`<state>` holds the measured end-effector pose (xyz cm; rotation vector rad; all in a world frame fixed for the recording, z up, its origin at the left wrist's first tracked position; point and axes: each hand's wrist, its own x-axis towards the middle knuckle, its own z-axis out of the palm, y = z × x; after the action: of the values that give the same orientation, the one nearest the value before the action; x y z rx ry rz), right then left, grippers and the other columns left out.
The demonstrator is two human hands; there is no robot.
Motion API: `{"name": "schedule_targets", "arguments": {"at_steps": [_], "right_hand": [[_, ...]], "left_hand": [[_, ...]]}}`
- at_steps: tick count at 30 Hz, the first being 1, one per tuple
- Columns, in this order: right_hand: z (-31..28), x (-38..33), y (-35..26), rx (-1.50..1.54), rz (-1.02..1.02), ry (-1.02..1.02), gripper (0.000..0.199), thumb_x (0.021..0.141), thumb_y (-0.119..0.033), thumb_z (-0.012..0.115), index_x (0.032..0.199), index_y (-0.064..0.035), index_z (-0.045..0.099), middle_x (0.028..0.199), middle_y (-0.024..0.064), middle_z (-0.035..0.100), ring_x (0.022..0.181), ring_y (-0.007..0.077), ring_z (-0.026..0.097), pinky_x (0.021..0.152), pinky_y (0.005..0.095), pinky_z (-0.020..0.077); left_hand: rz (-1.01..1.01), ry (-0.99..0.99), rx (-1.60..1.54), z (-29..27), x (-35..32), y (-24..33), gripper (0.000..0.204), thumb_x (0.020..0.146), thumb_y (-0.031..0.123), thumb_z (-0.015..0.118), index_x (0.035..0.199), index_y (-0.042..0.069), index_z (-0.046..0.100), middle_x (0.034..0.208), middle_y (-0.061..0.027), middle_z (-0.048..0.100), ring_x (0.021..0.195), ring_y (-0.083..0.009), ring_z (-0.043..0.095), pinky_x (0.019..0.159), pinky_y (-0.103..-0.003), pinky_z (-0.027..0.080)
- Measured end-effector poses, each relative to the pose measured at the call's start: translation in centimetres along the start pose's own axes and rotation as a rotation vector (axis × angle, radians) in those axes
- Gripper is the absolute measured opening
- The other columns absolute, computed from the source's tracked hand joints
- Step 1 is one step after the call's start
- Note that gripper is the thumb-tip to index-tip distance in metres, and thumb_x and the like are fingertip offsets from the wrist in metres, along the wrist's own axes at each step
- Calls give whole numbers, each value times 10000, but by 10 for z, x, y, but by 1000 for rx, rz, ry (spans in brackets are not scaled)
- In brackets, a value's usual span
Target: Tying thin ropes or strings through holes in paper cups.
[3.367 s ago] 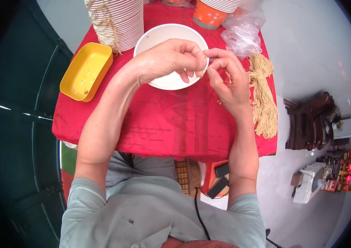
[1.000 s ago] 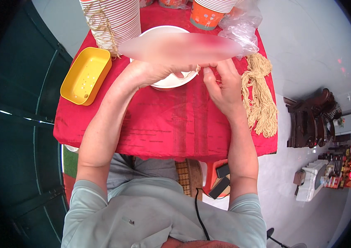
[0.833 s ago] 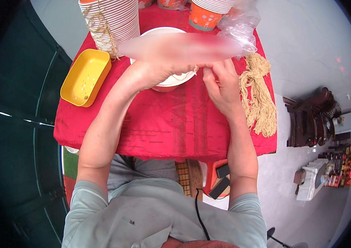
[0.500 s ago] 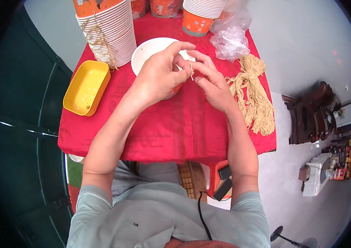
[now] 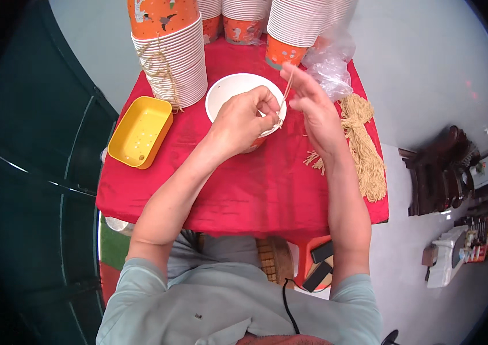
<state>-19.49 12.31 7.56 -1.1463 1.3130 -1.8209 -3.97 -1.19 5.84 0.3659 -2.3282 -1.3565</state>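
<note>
My left hand (image 5: 245, 119) is closed, its thumb and forefinger pinching a thin beige string (image 5: 288, 92) near a small knotted bit. The string runs up towards the fingertips of my right hand (image 5: 320, 112), which is raised with fingers stretched out and slightly blurred; whether it loops round a finger is hard to see. Under the left hand stands an orange paper bucket (image 5: 229, 86) with a white inside, partly covered by that hand. Right of my right hand lies a bundle of beige strings (image 5: 365, 152), with loose ends by the wrist.
A yellow plastic tub (image 5: 134, 129) with small bits inside sits at the left. Behind it rises a stack of paper buckets (image 5: 178, 66) with strings hanging on it. More stacked buckets (image 5: 296, 26) and a clear plastic bag (image 5: 331, 72) stand at the back of the red cloth (image 5: 238, 201).
My right hand has moved away from the left, its fingers straightening and the string drawn out between them. The whole view has shifted, with the table lower and to the right.
</note>
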Motion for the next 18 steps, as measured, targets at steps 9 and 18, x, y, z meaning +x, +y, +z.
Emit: {"name": "schedule_targets", "arguments": {"at_steps": [9, 18], "right_hand": [[128, -10, -31, -714, -986, -464, 328, 911, -124, 751, 1211, -223, 840, 1597, 151, 586, 1599, 470, 399, 1341, 678, 253], [89, -10, -17, -609, -875, -122, 330, 899, -128, 743, 1219, -71, 797, 1297, 141, 759, 1318, 350, 666, 1138, 507, 524]], "left_hand": [[-98, -125, -255, -3, 10, -11, 369, 1035, 100, 800, 1380, 47, 678, 1093, -45, 765, 1010, -103, 722, 857, -267, 588], [89, 95, -528, 8, 4, -47, 143, 1000, 81, 756, 1117, 2, 735, 1044, -36, 762, 927, -72, 703, 818, -243, 573]]}}
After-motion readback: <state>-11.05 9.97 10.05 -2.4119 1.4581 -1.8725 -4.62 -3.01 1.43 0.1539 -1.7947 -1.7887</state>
